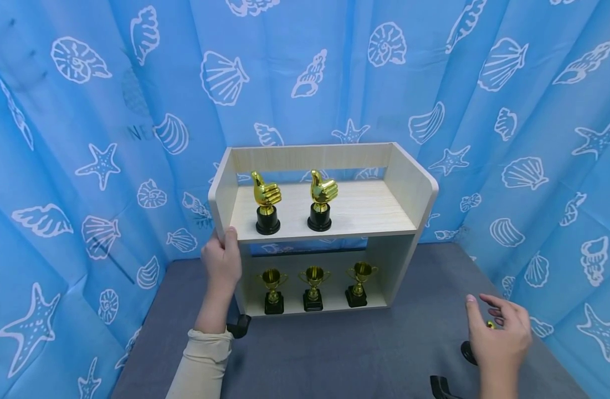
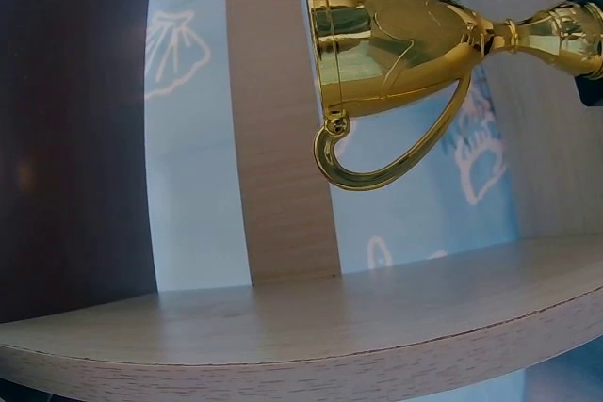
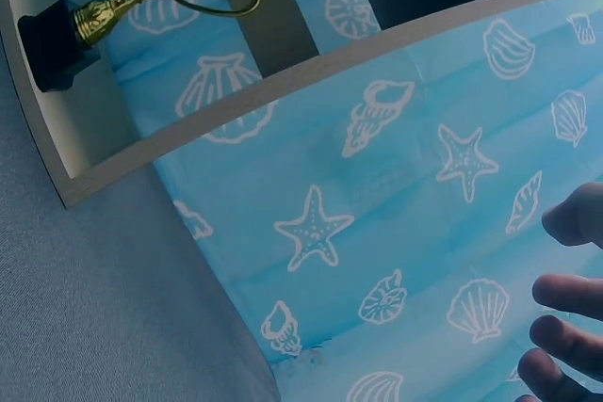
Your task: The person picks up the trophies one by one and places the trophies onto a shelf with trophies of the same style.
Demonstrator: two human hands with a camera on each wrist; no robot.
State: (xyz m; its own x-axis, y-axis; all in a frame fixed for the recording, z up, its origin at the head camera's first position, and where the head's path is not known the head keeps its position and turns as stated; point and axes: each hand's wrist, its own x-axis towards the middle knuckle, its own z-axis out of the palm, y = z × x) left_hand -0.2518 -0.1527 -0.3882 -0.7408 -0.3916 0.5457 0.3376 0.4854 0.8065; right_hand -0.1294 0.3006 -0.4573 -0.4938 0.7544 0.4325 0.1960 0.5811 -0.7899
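Observation:
A pale wooden two-tier shelf (image 1: 329, 235) stands before me. My left hand (image 1: 223, 257) grips the front edge of its left side panel, thumb toward the inside. Two gold thumbs-up trophies (image 1: 267, 205) on black bases stand on the upper tier, at its left and middle. Below stand three gold cup trophies (image 1: 313, 288); one cup (image 2: 396, 44) shows large in the left wrist view. My right hand (image 1: 501, 335) hovers at the right with fingers spread and loosely bent. It overlaps another trophy, of which a black base (image 1: 468, 352) and a bit of gold show; the rest is hidden.
A blue curtain (image 1: 305, 122) with white seashells and starfish surrounds the dark grey tabletop (image 1: 334, 354) at the back and sides. Black wrist-camera parts (image 1: 239, 326) jut out beside both wrists.

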